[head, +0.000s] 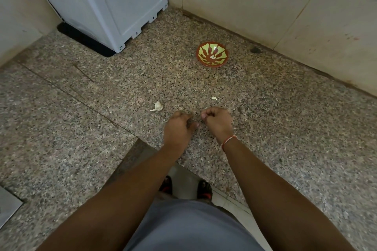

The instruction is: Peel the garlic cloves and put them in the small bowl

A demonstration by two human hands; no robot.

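Left hand [179,126] and right hand [217,119] fingers curled, content hidden, cannot tell. Garlic piece [157,106] at 10 o'clock from hands, small bowl [212,53] at 12. Clove likely light, slippery; pinch at tip.

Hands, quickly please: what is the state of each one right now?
Left hand: fingers curled; whether it holds anything cannot be told.
Right hand: fingers curled; whether it holds anything cannot be told.

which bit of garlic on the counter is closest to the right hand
The small pale piece lying just beyond the right hand. The larger white piece with a pointed tail lies farther off, to the left of both hands, and the third is inside the bowl.
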